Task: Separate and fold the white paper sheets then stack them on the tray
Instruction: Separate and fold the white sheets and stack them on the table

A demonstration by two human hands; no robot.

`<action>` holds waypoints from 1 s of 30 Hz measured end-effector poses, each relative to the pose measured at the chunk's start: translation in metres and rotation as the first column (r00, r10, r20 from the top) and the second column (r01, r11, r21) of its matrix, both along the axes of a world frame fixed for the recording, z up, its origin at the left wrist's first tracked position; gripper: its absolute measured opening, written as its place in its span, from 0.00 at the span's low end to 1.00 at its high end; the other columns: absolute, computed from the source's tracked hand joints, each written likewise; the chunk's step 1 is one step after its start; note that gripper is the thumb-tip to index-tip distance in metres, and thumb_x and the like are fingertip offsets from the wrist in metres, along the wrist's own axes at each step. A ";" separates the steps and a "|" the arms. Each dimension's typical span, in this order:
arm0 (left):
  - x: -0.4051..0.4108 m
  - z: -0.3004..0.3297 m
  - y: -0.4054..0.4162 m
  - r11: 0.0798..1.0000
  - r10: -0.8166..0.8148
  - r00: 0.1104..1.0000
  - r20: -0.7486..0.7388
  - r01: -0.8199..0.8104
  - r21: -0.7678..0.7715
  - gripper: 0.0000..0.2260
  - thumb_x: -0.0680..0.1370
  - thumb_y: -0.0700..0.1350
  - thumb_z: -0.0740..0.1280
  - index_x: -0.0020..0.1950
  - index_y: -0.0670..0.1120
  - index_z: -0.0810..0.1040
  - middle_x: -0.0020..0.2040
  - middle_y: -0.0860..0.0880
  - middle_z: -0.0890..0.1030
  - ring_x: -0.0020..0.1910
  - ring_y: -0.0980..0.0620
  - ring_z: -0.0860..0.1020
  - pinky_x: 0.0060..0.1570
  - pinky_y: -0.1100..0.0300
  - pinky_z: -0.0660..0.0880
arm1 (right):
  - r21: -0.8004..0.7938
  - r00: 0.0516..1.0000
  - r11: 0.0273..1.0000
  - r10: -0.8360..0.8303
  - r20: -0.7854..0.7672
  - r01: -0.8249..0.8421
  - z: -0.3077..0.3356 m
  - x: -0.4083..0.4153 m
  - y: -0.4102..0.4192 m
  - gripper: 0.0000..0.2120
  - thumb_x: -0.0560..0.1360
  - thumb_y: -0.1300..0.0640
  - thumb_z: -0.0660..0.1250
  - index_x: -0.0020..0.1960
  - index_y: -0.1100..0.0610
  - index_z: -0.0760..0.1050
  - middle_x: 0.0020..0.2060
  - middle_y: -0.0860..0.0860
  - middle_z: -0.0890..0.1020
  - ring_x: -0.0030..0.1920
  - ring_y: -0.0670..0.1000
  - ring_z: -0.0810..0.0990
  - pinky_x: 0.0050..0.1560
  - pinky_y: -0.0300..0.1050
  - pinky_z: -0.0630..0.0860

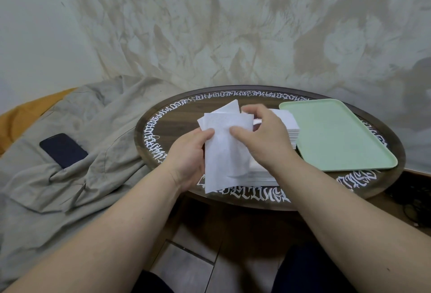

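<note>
Both my hands hold a small bundle of thin white paper sheets (pixel 224 150) above the round table. My left hand (pixel 190 152) grips the bundle's left edge with its thumb on top. My right hand (pixel 261 134) pinches the sheets from the right, thumb on the front face and fingers curled over the top edge. The sheets' upper corners fan apart. Under my hands lies a thick stack of white sheets (pixel 285 121), partly hidden. The pale green tray (pixel 338 138) sits to the right of the stack with nothing on it.
The round dark wooden table (pixel 163 143) has white lettering round its rim. A grey crumpled cloth (pixel 77 152) covers the seat on the left, with a dark phone (pixel 63 150) on it. A painted wall stands behind. Dark cables lie on the floor at the right.
</note>
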State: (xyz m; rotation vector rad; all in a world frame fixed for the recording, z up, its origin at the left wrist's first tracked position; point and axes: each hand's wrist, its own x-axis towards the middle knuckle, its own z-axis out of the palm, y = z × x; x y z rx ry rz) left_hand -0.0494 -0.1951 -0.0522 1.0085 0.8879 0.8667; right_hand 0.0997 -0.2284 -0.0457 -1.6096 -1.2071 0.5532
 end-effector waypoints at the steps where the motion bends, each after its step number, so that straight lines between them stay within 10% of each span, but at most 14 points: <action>1: -0.002 0.000 0.001 1.000 0.002 1.000 -0.024 -0.002 0.001 0.13 0.83 0.41 0.58 0.62 0.38 0.78 0.56 0.40 0.83 0.56 0.43 0.82 0.60 0.46 0.77 | 0.054 0.989 0.998 -0.037 0.142 0.029 0.002 0.002 0.000 0.16 0.71 0.54 0.72 0.57 0.49 0.75 0.54 0.43 0.77 0.49 0.46 0.76 0.51 0.42 0.71; 6: -0.003 0.001 0.003 1.000 0.002 0.995 -0.104 0.001 0.028 0.13 0.82 0.41 0.59 0.60 0.38 0.79 0.57 0.37 0.82 0.57 0.41 0.81 0.66 0.40 0.72 | 0.054 0.917 0.993 0.077 0.392 -0.107 0.012 0.005 0.002 0.10 0.72 0.54 0.71 0.53 0.49 0.79 0.48 0.45 0.80 0.54 0.49 0.70 0.47 0.38 0.63; 11: -0.007 0.004 0.004 0.999 -0.023 0.994 -0.107 0.026 0.031 0.14 0.82 0.41 0.57 0.62 0.38 0.78 0.59 0.37 0.82 0.61 0.38 0.79 0.64 0.42 0.73 | -0.056 0.968 0.976 0.214 0.130 -0.208 0.016 0.009 0.004 0.07 0.69 0.55 0.73 0.38 0.56 0.79 0.36 0.50 0.81 0.41 0.52 0.78 0.43 0.47 0.73; 22: -0.007 0.013 0.006 0.998 0.046 0.999 0.019 -0.045 -0.037 0.18 0.84 0.48 0.54 0.64 0.40 0.78 0.62 0.42 0.81 0.56 0.45 0.81 0.50 0.52 0.79 | 0.047 0.945 0.984 0.179 -0.273 -0.173 0.015 0.014 0.004 0.06 0.73 0.63 0.69 0.44 0.53 0.82 0.44 0.50 0.86 0.46 0.51 0.84 0.50 0.51 0.80; 30: -0.004 0.016 0.005 0.999 0.029 0.999 0.046 -0.028 -0.024 0.17 0.85 0.48 0.55 0.61 0.40 0.79 0.58 0.41 0.83 0.56 0.46 0.83 0.49 0.53 0.81 | -0.021 0.912 0.935 0.341 -0.226 -0.355 0.018 0.010 0.003 0.08 0.77 0.64 0.65 0.48 0.53 0.80 0.48 0.53 0.85 0.47 0.53 0.84 0.52 0.52 0.81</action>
